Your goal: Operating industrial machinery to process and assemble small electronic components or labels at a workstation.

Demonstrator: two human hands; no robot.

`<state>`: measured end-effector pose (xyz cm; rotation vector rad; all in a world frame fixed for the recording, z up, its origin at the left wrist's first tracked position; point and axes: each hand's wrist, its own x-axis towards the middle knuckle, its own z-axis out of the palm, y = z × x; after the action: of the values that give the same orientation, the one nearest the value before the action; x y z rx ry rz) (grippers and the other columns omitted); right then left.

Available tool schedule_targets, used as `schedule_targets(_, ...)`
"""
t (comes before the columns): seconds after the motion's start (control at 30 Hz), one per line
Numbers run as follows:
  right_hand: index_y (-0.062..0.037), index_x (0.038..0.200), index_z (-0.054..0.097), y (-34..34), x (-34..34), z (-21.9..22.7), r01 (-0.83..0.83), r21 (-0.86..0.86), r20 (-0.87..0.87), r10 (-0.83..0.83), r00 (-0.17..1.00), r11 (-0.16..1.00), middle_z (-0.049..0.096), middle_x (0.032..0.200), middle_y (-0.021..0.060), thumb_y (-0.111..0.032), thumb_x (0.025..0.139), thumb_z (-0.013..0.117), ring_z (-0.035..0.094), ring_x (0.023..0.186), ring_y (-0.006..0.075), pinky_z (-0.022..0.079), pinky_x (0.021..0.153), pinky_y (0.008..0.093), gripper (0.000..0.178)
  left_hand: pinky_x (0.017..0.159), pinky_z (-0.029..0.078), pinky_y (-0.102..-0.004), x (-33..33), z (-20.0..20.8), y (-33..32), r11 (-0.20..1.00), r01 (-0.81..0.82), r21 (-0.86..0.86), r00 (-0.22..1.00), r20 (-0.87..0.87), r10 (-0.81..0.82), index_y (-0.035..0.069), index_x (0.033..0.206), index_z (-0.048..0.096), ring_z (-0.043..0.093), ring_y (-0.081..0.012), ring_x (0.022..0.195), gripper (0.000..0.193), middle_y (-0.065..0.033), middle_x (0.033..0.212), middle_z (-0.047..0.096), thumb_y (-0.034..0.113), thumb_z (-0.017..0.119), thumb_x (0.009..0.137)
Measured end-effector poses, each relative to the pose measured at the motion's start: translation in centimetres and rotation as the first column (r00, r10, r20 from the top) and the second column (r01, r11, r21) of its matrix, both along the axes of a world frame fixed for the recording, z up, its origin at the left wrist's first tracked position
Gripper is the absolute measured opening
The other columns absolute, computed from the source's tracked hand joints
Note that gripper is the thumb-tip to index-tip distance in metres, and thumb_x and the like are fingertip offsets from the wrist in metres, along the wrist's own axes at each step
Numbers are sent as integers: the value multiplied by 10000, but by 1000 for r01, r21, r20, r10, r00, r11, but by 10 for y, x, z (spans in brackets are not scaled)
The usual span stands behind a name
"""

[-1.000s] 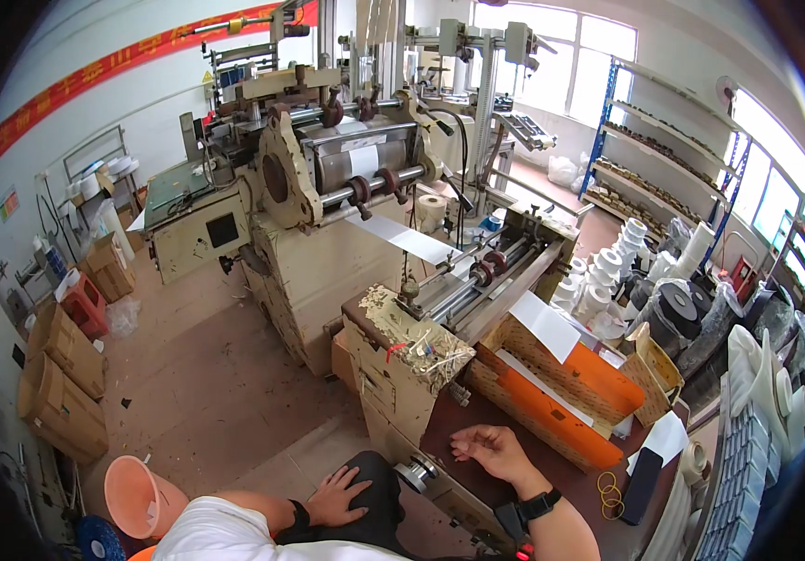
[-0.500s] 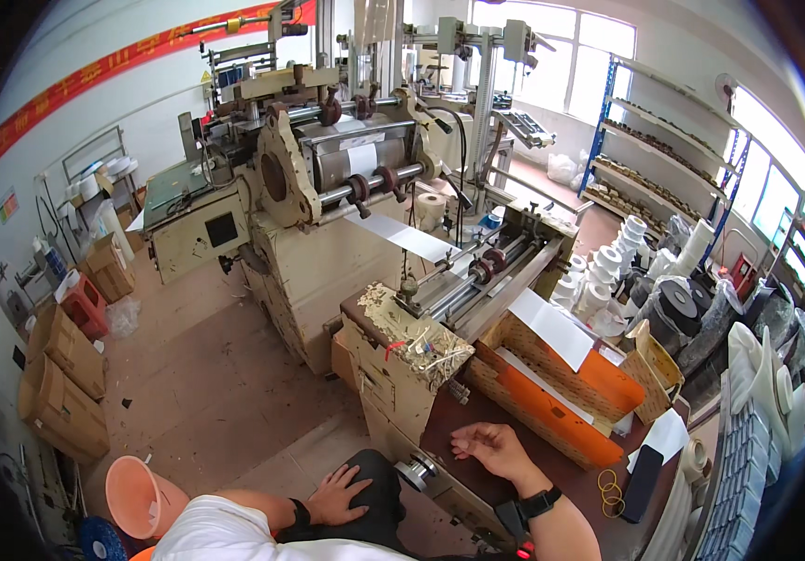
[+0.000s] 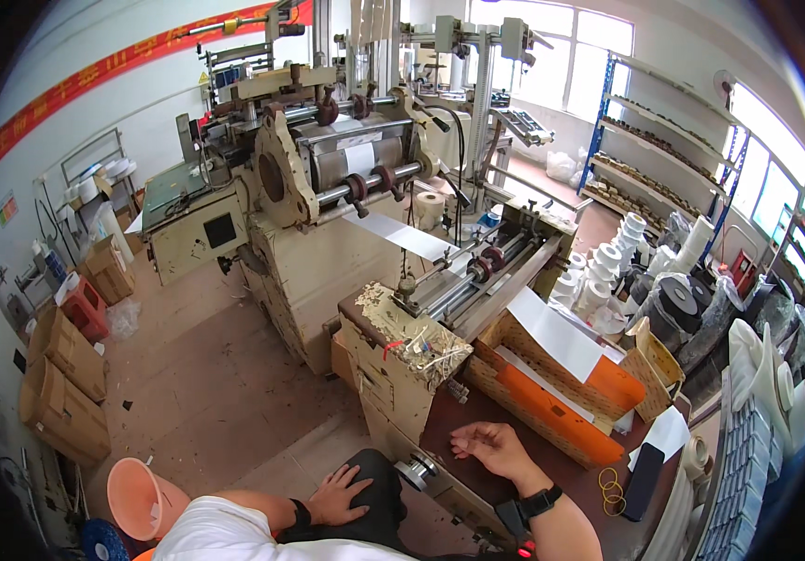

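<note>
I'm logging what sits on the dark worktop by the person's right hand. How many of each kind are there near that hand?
Wicker tray with orange lining: 1
White paper slip: 1
Dark flat phone-like slab: 1
Yellow rubber bands: a small bunch, about 3
Right hand, resting on the worktop: 1
Total: about 7

Right of the right hand (image 3: 499, 449), the dark-brown table top (image 3: 477, 421) lies bare in a narrow strip, hemmed above by the wicker basket (image 3: 552, 393) and to the upper left by the beige machine cabinet (image 3: 402, 374). Lower right, rubber bands (image 3: 611, 486) and a dark phone (image 3: 644, 467) clutter the table.
</note>
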<state>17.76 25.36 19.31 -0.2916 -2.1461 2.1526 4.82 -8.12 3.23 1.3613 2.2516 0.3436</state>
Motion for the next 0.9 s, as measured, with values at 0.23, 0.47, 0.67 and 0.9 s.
schedule_targets(0.23, 49, 1122, 667, 1, 0, -3, -4, -10, 4, 5, 1000, 1000, 710, 950, 74, -54, 937, 656, 678, 853, 131, 562, 784, 278, 212, 1171, 168, -588, 0, -4, -2, 1000, 7, 27, 1000, -31, -6, 229, 1517, 365, 152, -436, 1483, 724, -226, 1602, 193, 574, 533, 903)
schedule_targets(0.47, 58, 1126, 660, -1, 1, 0, 3, -25, 3, -3, 1000, 1000, 708, 962, 76, -51, 937, 658, 678, 861, 136, 563, 784, 283, 218, 1171, 168, -587, 0, -8, -3, 999, 11, 36, 999, -35, -10, 232, 1515, 367, 152, -437, 1483, 728, -229, 1597, 203, 593, 525, 904)
schedule_targets(0.67, 60, 1134, 657, 0, 1, -3, -5, -35, 6, 6, 1000, 999, 709, 979, 85, -65, 946, 651, 681, 876, 141, 566, 787, 286, 226, 1170, 173, -588, -3, -14, -2, 1000, 16, 25, 999, -39, -15, 239, 1516, 365, 157, -437, 1482, 725, -225, 1596, 207, 602, 514, 906)
schedule_targets(0.9, 59, 1132, 662, 2, 0, -7, -7, -38, -10, 7, 1000, 999, 711, 968, 82, -79, 948, 654, 682, 874, 139, 565, 781, 283, 230, 1165, 176, -591, -2, -14, -3, 1000, 16, 21, 1000, -22, -16, 248, 1519, 362, 155, -434, 1482, 726, -219, 1598, 207, 606, 512, 905)
